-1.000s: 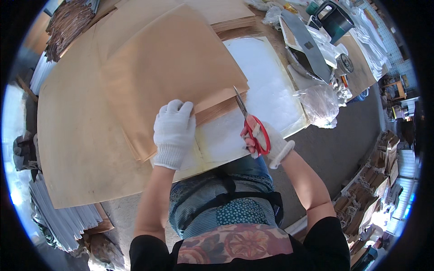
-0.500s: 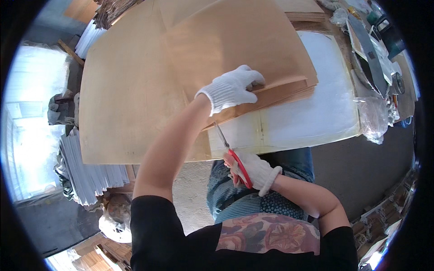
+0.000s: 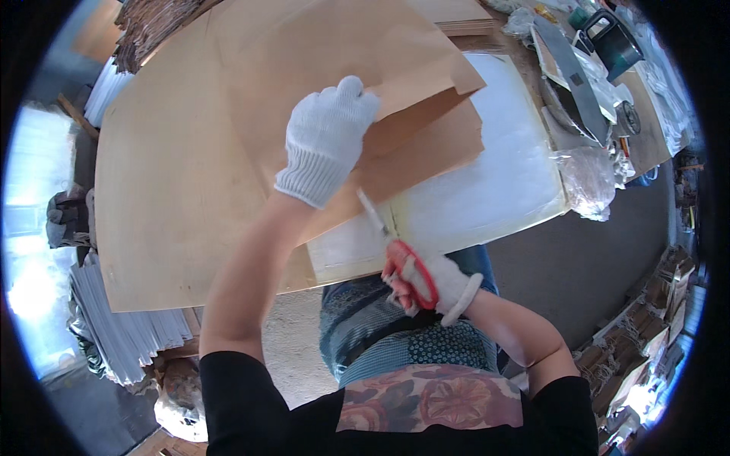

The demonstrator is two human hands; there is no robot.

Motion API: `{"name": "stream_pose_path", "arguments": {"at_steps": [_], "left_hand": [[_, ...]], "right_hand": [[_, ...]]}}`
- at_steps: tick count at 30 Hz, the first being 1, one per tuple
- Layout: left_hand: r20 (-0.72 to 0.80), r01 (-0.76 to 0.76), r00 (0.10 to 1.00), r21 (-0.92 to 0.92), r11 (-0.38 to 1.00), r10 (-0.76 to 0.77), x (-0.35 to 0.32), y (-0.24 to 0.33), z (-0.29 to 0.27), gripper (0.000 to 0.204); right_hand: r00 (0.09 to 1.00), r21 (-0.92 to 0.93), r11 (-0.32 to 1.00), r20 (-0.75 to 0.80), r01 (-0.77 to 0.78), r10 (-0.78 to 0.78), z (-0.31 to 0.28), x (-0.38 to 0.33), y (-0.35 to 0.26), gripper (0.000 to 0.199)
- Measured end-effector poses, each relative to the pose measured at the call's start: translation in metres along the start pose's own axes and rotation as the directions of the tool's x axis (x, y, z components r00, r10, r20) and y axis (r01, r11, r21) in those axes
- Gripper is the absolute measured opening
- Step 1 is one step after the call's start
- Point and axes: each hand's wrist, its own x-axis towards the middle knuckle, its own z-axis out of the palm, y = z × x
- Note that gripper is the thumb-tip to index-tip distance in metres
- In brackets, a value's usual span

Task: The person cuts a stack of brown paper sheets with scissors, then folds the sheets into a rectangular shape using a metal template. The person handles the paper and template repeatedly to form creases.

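My left hand (image 3: pixel 328 138), in a white knit glove, lies flat with fingers closed on the folded brown paper sheet (image 3: pixel 357 68), pressing it onto the table. My right hand (image 3: pixel 430 283), also gloved, grips the red-handled scissors (image 3: pixel 397 257) near the table's front edge. Their blades point up toward the lower edge of the brown paper, just below my left wrist. Under the paper lies a white board (image 3: pixel 494 182).
A larger brown sheet (image 3: pixel 160 197) covers the table's left side. A dark blade tool (image 3: pixel 566 72), a green container (image 3: pixel 612 42) and a clear plastic bag (image 3: pixel 589 178) sit at the right. Stacks of white sheets (image 3: pixel 114 319) stand at the lower left. Bundles (image 3: pixel 654 319) line the floor at right.
My left hand slid farther up the brown paper. My right hand with the scissors pulled back to the table's front edge, then raised the blades toward the paper. My head shifted.
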Motion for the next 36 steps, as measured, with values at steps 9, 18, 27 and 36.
{"name": "stream_pose_path", "arguments": {"at_steps": [9,18,27,36], "left_hand": [[-0.017,-0.096,0.995,-0.263,0.960,0.094,-0.060,0.033,0.026,0.047],[0.078,0.060,0.996,-0.267,0.962,-0.041,-0.052,0.036,0.045,0.053],[0.125,0.154,0.985,-0.342,0.927,-0.117,-0.045,0.044,0.034,0.048],[0.102,0.089,0.993,-0.318,0.944,-0.059,-0.046,0.040,0.036,0.044]], "right_hand": [[0.972,0.189,0.958,0.059,0.215,-0.229,-0.054,-0.037,-0.012,0.073],[0.982,0.076,0.979,-0.032,0.190,-0.188,-0.053,-0.029,-0.030,0.081],[0.997,0.207,0.976,0.005,0.074,-0.077,-0.049,-0.018,-0.040,0.095],[0.988,0.012,0.993,-0.101,0.117,-0.115,-0.040,-0.033,-0.040,0.092]]}}
